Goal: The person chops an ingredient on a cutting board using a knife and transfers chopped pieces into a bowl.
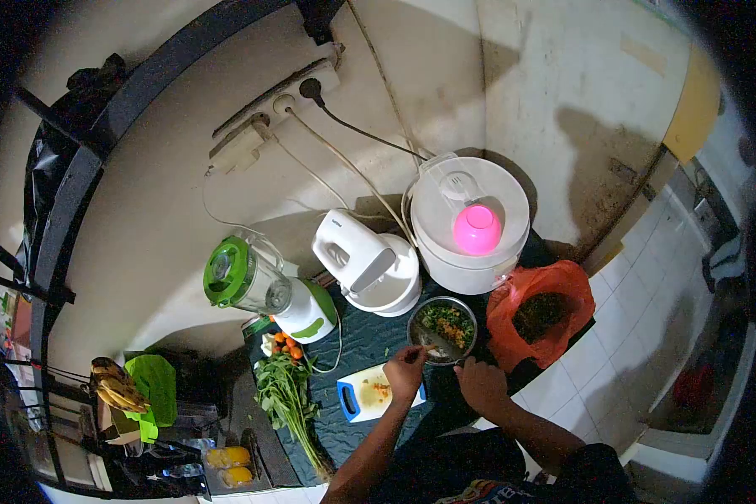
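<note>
A metal bowl (pixel 442 324) with chopped greens and orange-brown bits stands on the dark table cover. My left hand (pixel 405 372) is at the bowl's lower left edge, its fingers closed round the end of a utensil (pixel 432 338) that reaches into the bowl. At the lower right rim is my right hand (pixel 481 385), fingers curled at the edge; what they grip there is too small to tell. Below my left hand lies a white cutting board (pixel 369 393) with a blue edge and orange scraps on it.
A red plastic bag (pixel 512 323) with greens stands right of the bowl. Behind are a white container (pixel 466 273) with a pink bowl (pixel 477 230) on its lid, a mixer (pixel 353 252) and a blender (pixel 264 286). Leafy greens (pixel 285 395) and small tomatoes (pixel 290 343) lie left.
</note>
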Tool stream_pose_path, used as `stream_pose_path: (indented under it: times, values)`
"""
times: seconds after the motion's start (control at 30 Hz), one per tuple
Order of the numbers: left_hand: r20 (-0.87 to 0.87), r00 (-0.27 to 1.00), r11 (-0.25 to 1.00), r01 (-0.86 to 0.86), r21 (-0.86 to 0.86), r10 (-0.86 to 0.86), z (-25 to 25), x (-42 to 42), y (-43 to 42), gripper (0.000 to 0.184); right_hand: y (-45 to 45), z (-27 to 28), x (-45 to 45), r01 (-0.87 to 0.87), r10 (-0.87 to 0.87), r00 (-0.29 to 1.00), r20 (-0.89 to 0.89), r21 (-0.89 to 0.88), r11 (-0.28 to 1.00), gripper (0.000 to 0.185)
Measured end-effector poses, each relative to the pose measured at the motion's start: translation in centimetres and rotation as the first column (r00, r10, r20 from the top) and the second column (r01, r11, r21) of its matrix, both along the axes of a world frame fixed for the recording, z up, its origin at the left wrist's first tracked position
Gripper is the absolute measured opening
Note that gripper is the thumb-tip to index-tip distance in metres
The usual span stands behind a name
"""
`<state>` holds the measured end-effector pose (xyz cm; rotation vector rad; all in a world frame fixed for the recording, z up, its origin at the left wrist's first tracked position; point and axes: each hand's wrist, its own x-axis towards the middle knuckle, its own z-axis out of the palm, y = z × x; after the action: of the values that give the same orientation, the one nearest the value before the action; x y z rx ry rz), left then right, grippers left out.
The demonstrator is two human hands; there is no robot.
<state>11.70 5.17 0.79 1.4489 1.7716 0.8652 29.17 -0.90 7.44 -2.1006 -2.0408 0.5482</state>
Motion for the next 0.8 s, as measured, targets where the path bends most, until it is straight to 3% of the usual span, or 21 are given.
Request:
stream_pose_path:
  times: [0.17,0.33,0.6,0.73,0.77,0.8]
  values:
    - [-0.009,1.0,1.0,0.009,0.024,-0.009,0.1,-0.1,0.1,0.025,0.5,-0.1,0.7,-0.028,0.025,0.996,0.09,0.032,0.999,0.041]
    - [-0.025,0.999,0.998,0.029,0.062,-0.027,0.2,-0.1,-0.1,0.018,-0.3,1.8,0.0,-0.039,0.037,0.999,-0.033,-0.071,0.997,0.043]
    - [0.005,1.0,0.992,-0.02,0.128,0.02,0.3,-1.0,-0.5,0.017,-1.4,0.2,-0.1,-0.035,0.031,0.999,-0.03,-0.119,0.992,0.045]
    - [-0.023,0.996,0.995,-0.085,0.049,0.086,0.0,-2.7,-1.1,0.017,-1.3,0.0,0.4,0.005,0.002,0.998,0.058,-0.132,0.991,0.044]
    - [0.247,0.959,0.988,-0.152,0.035,0.139,-2.7,-3.8,-1.4,0.014,-1.2,0.0,0.6,-0.005,0.013,0.998,0.055,-0.143,0.99,0.044]
    - [0.265,0.953,0.985,-0.164,0.05,0.145,-2.7,-4.6,-2.1,0.013,-1.1,-0.1,0.8,-0.004,0.01,0.999,0.031,-0.176,0.984,0.044]
